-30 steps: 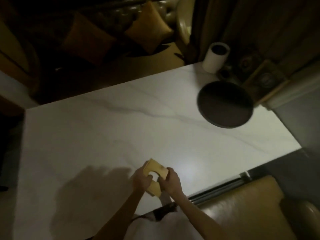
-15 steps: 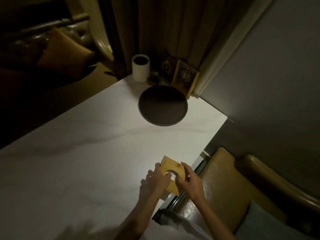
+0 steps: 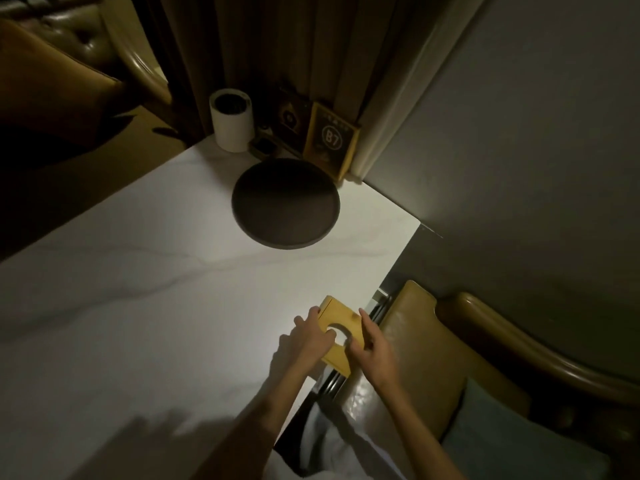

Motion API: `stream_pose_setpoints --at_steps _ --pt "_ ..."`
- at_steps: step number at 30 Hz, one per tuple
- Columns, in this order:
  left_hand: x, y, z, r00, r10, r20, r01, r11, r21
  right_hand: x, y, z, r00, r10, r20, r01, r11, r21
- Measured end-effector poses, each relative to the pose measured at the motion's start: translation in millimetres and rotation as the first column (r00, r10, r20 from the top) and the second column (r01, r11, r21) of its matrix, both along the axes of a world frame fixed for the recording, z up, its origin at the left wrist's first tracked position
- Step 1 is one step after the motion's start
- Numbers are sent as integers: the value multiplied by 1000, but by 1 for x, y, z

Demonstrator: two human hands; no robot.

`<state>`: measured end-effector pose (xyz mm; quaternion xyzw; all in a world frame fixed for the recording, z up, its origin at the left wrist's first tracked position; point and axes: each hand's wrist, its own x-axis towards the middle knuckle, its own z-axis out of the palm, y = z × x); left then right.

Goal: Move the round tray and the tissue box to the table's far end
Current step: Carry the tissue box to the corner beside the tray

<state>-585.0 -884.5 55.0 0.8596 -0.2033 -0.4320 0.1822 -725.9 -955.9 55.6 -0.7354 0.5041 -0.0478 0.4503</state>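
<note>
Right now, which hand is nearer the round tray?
Left, slightly. The left hand grips the tissue box's side facing the tray; the right hand grips the far side.

Two hands: the left hand (image 3: 306,337) and the right hand (image 3: 372,351), both closed around one tissue box (image 3: 337,336) between them. One round tray (image 3: 285,202) lies well beyond the hands. Past it, farther still from the hands, stands one white cylinder (image 3: 231,121) and two upright cards: a dark card (image 3: 289,116) and a yellow card (image 3: 330,142) marked B7. One table (image 3: 138,306) lies under the hands.
</note>
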Motion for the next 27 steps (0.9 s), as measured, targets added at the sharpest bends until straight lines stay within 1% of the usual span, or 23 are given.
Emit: stream_pose_setpoints --at_steps 4,8,13,17,22,27 --pt "12 -29 -4 996 66 -57 -64 998 29 11 -30 -13 999 18 -34 -17 999 30" --pt "16 -80 -2 994 84 -75 -81 996 44 17 -80 -19 998 41 -51 -38 998 55" --pt "30 -171 11 996 90 -23 -90 996 0 40 -177 -7 994 95 -58 -96 995 -24" --pt "54 -254 27 995 96 18 -95 993 -64 73 -259 8 997 51 -54 -56 995 -87" --pt "93 -337 30 994 104 35 -101 990 -94 119 -334 10 997 18 -70 -24 996 -87" --pt "118 -373 4 995 101 18 -100 994 -34 146 -369 -17 986 60 -158 -65 998 -24"
